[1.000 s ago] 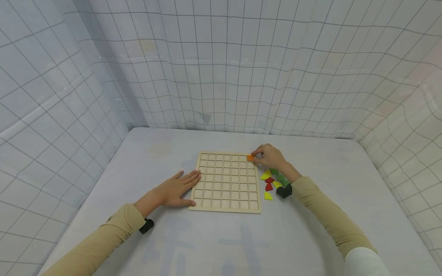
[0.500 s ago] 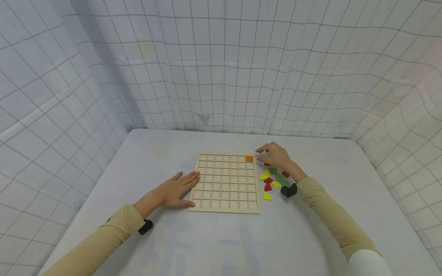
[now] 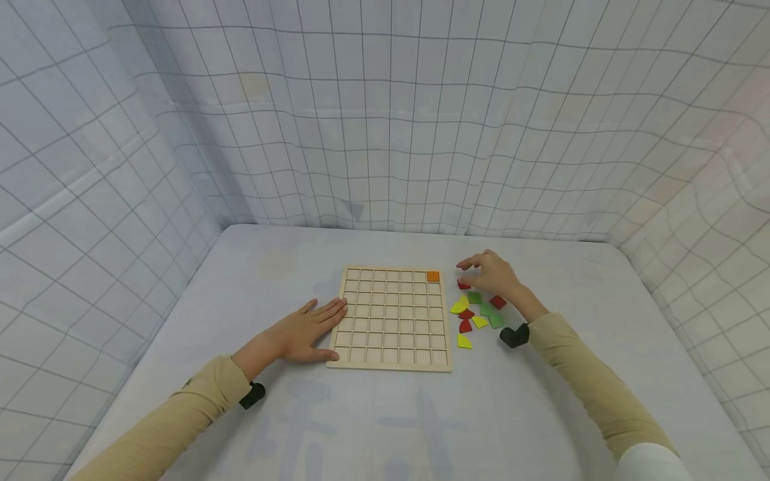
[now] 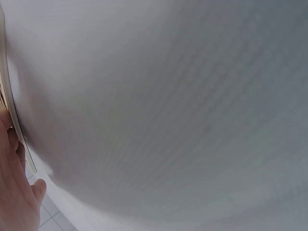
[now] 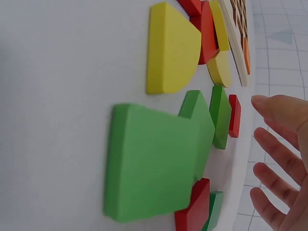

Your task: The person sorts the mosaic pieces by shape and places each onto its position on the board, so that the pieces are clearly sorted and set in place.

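Observation:
A wooden grid board (image 3: 390, 366) lies flat on the table. My left hand (image 3: 303, 333) rests on its left edge, fingers straight and thumb spread near the bottom corner. One orange square tile (image 3: 433, 276) sits in the top right cell. My right hand (image 3: 494, 275) hovers right of that corner, holding nothing, its fingers loosely bent and apart. Just under its thumb is a red tile (image 3: 464, 285). The right wrist view shows the thumb and fingers (image 5: 276, 149) clear of this red tile (image 5: 234, 116). In the left wrist view only part of the left hand (image 4: 17, 192) shows.
Loose tiles lie right of the board: green squares (image 3: 474, 298), yellow rounded pieces (image 3: 464, 341), red pieces (image 3: 466, 326) and a red square (image 3: 498, 302). Some touch or overlap. A grid-patterned curtain (image 3: 385, 133) stands behind the table (image 3: 361, 427).
My right hand has let go of the orange tile, which stays in the corner cell, and has moved right, uncovering red tiles. The left hand has stayed on the board's edge.

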Tool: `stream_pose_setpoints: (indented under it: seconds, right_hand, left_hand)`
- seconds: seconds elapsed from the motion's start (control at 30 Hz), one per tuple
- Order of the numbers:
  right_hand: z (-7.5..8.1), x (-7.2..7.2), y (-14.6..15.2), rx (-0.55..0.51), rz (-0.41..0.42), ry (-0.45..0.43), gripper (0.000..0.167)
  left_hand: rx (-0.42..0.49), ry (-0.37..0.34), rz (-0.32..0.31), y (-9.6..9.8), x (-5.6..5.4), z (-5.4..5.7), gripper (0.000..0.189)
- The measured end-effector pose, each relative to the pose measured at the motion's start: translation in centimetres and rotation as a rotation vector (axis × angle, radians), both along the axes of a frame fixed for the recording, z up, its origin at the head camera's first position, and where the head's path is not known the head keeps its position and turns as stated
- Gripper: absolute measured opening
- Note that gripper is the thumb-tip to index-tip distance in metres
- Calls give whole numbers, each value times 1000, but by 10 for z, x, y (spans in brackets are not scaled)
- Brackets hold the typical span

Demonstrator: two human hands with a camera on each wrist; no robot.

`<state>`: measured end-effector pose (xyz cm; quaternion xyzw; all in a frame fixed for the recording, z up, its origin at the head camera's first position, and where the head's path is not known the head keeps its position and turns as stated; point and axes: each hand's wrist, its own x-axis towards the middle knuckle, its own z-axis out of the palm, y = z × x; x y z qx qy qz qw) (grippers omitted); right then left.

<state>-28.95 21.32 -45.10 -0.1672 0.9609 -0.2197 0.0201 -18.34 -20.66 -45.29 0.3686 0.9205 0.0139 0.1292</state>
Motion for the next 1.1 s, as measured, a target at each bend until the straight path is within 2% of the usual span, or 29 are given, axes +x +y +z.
stream_pose_setpoints:
  seconds: [0.17,0.47,0.87,1.1]
  right_hand:
    - [-3,2,4,6,-10,-27,34]
    - [-7,6,13,8,29,18,36]
    - [-13,7,18,28,62,42,33]
    - [-14,5,18,39,50,23,31]
  left_hand:
    - [1,1,1,0,0,1,92]
    - [5,7,-2,0,1,1,91]
    - [4,7,-3,-1,-1,-4,92]
    - [6,0,0,-1,0,-2,91]
